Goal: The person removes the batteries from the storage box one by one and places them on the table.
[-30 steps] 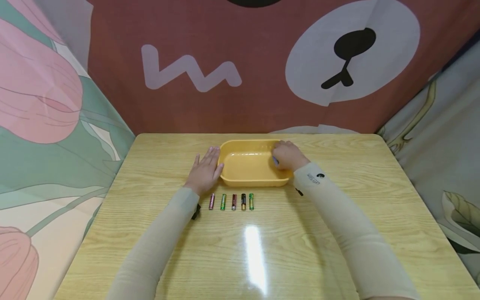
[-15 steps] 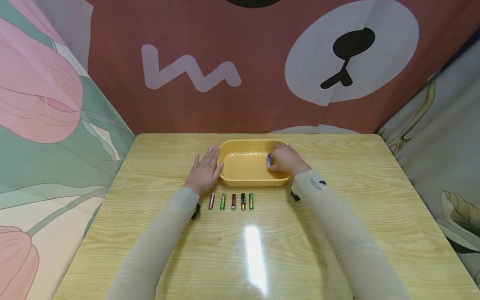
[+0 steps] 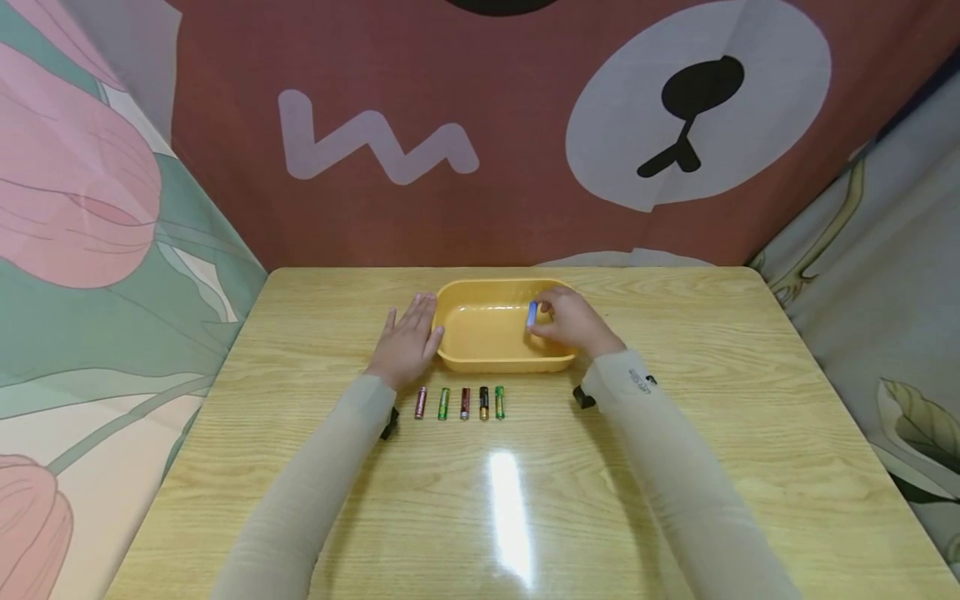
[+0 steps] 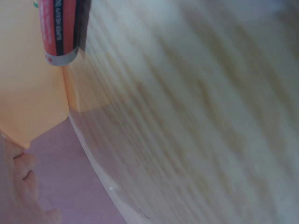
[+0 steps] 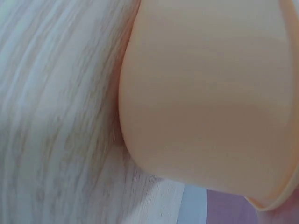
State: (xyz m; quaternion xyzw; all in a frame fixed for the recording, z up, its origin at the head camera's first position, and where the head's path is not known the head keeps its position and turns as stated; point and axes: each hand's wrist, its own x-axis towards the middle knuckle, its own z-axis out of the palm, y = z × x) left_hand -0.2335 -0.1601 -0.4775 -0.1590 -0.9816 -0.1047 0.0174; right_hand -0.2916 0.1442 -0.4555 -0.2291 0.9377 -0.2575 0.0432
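A yellow plastic basin stands near the table's back edge. My left hand lies with straight fingers against its left end. Over the basin's right part, my right hand pinches a small blue battery between thumb and fingers. In front of the basin several batteries stand apart in a row: a pink one, a green one, a dark red one, a black-and-gold one and another green one. The right wrist view shows mostly the basin's outer wall; the battery is hidden there.
The wood-grain table carries a bright light reflection near its middle. Behind it hangs a brown curtain with a cartoon bear print. Patterned cloth hangs at the left, and more at the right.
My right hand has shifted slightly left inside the basin. The blue battery, mostly covered by the fingers before, now shows more clearly. My left hand and the row of batteries stay put.
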